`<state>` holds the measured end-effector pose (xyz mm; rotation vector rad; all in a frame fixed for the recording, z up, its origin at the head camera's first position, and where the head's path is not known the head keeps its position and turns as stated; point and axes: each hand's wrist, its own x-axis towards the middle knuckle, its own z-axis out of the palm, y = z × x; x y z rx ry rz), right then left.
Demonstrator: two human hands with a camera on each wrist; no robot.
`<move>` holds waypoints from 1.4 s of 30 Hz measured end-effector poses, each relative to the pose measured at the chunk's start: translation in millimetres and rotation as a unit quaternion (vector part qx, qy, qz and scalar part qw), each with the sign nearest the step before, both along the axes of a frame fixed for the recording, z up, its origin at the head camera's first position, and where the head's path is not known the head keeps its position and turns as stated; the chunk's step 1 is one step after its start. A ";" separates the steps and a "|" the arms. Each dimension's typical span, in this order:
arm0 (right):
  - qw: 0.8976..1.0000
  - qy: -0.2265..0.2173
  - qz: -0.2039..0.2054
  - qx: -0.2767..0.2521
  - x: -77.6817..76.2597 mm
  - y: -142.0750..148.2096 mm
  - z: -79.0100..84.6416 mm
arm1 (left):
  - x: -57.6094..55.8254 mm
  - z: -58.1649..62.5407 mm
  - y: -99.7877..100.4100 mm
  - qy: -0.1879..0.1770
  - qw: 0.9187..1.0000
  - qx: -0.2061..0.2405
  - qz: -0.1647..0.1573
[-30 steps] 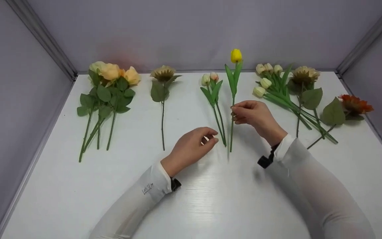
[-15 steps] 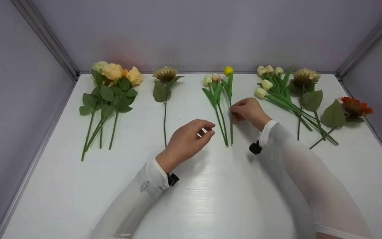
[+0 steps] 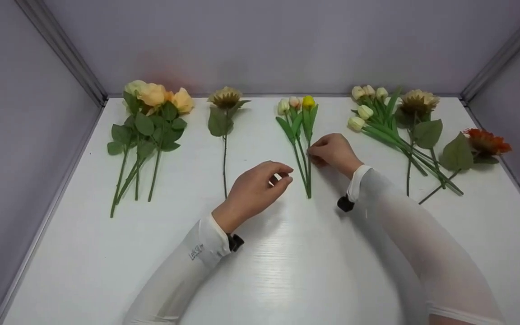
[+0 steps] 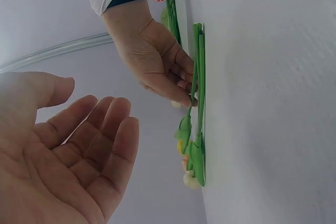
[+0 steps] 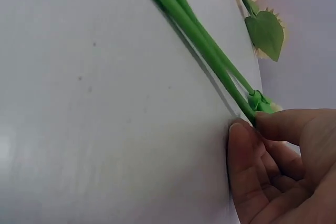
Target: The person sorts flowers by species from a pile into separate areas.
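My right hand (image 3: 334, 153) pinches the stem of a yellow tulip (image 3: 308, 103) between thumb and fingertips, low over the white table. In the right wrist view the thumb and fingers (image 5: 281, 166) meet at the green stem (image 5: 210, 53). Close along its left lie a white tulip (image 3: 283, 107) and a pink tulip (image 3: 294, 103), stem ends gathered together. My left hand (image 3: 255, 187) hovers left of these stems with relaxed fingers and holds nothing. The left wrist view shows its palm (image 4: 63, 177) facing up beside the bunch.
A bunch of cream and peach roses (image 3: 154, 97) lies at the far left, then a single beige sunflower-like bloom (image 3: 225, 98). On the right are several white tulips (image 3: 365, 112), another beige bloom (image 3: 418, 103) and an orange flower (image 3: 488, 142). Grey walls (image 3: 260, 45) enclose the table.
The right hand has lowered the yellow tulip and moved it left against the white and pink tulips. The left hand has shifted slightly up and left, then stayed.
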<state>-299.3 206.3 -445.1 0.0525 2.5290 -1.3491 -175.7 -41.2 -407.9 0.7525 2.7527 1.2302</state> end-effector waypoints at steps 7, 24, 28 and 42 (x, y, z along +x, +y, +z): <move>0.999 0.032 0.008 0.029 -0.5 0.2 -0.9 | -1.5 -2.4 2.2 -0.002 1.000 -0.012 0.000; 0.989 0.089 -0.017 0.114 24.0 96.9 24.7 | 3.8 -14.6 13.6 0.039 0.993 -0.087 -0.069; 0.970 0.146 -0.023 0.192 30.0 139.8 24.6 | 6.3 -20.6 21.4 0.077 0.979 -0.142 -0.125; 0.932 0.186 -0.006 0.310 48.1 219.0 11.1 | 15.8 -11.6 98.3 0.148 0.918 -0.304 -0.205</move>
